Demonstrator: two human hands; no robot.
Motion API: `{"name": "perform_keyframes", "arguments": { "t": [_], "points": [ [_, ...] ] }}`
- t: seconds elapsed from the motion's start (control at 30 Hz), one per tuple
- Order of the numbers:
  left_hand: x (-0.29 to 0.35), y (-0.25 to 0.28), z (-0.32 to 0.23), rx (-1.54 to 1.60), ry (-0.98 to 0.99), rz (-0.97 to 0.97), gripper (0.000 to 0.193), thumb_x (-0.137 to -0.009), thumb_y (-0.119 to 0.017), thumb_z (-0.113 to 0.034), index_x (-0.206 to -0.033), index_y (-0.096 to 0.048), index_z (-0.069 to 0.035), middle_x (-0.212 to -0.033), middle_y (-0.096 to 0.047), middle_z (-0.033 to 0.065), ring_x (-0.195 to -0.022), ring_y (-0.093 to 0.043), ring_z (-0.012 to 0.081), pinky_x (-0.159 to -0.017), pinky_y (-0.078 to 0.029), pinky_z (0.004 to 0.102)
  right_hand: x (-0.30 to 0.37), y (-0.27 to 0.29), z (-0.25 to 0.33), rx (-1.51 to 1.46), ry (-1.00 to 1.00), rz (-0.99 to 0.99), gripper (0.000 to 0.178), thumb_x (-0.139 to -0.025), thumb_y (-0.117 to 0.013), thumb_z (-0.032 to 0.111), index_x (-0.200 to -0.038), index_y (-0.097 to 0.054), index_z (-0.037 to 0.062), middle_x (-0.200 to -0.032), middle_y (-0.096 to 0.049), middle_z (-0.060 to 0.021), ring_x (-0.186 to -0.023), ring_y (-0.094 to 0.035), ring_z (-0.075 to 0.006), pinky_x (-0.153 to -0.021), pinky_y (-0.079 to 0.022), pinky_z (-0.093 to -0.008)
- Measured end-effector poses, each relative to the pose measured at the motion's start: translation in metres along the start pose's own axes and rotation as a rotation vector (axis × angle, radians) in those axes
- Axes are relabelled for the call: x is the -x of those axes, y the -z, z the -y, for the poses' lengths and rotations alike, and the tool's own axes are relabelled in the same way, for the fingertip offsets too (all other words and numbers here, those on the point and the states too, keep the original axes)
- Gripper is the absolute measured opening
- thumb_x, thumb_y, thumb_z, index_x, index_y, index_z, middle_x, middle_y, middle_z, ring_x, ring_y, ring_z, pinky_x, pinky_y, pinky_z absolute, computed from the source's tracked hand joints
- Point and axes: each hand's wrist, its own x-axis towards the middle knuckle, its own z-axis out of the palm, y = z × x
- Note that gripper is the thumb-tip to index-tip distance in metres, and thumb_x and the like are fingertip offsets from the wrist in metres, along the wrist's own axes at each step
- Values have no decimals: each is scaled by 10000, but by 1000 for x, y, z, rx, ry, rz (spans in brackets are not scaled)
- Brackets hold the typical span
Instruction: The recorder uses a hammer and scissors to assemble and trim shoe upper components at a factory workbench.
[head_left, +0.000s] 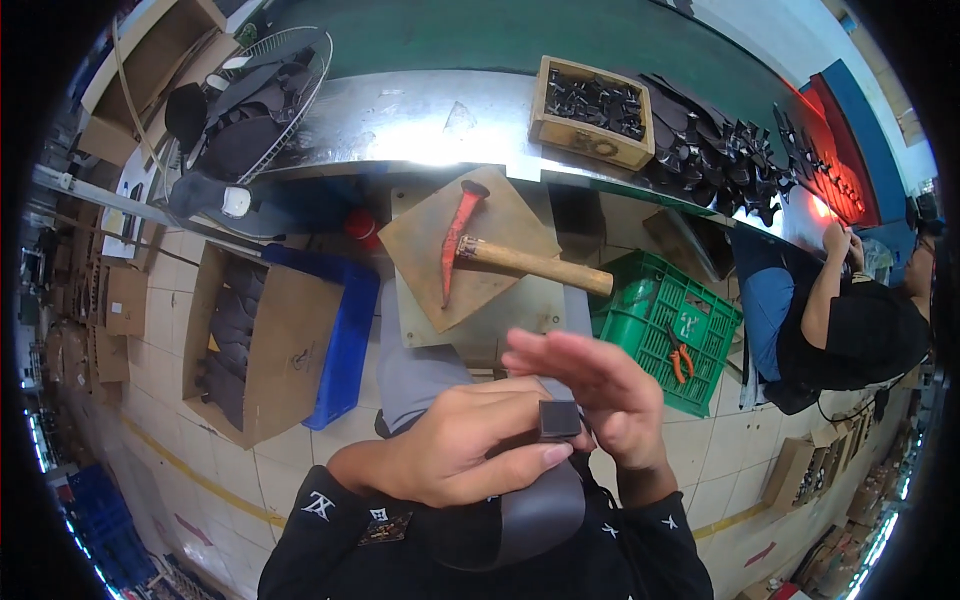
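Note:
My left hand [470, 447] is closed around a dark grey curved piece [545, 515], shaped like a shoe insole, close to my body. A small black square-ended block [560, 419] shows between its thumb and fingers. Whether block and curved piece are joined, I cannot tell. Just right of the block, my right hand [600, 395] is raised with its fingers stretched out; its palm side is partly hidden. Beyond both hands a hammer with a red head [463, 225] and wooden handle lies on a tan square board [425, 285], which rests on a pale stand [425, 333].
Ahead runs a metal bench edge [420, 110] with a wooden box [590, 142] of small black parts and a pile of dark heeled pieces [740, 165]. Left are a wire basket [322, 75] and a carton [275, 350]. Orange-handled pliers [681, 358] lie on a green crate [640, 345]. A person [860, 320] sits right.

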Motion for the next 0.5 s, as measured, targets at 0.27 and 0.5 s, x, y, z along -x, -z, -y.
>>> {"name": "perform_keyframes", "arguments": {
  "t": [0.27, 0.5],
  "points": [
    [-69, -19, 12, -987, -288, -367, 949, -766, -739, -530, -1432, -395, 50, -1423, -498, 193, -1340, -408, 403, -1105, -326, 488, 82, 40, -11, 557, -37, -426, 309, -850, -758, 110, -1088, -614, -24, -914, -707, -97, -814, -680, -182, -734, -540, -311],
    [-88, -39, 45, -666, -106, -138, 730, -945, -625, -346, -1474, -304, 41, -1507, -374, 227, -1415, -322, 403, -1158, -263, 462, 137, 235, -47, 609, 26, -1227, 426, -920, -706, 272, -1155, -548, -46, -905, -681, -88, -789, -662, -157, -736, -526, -280]
  ]
}}
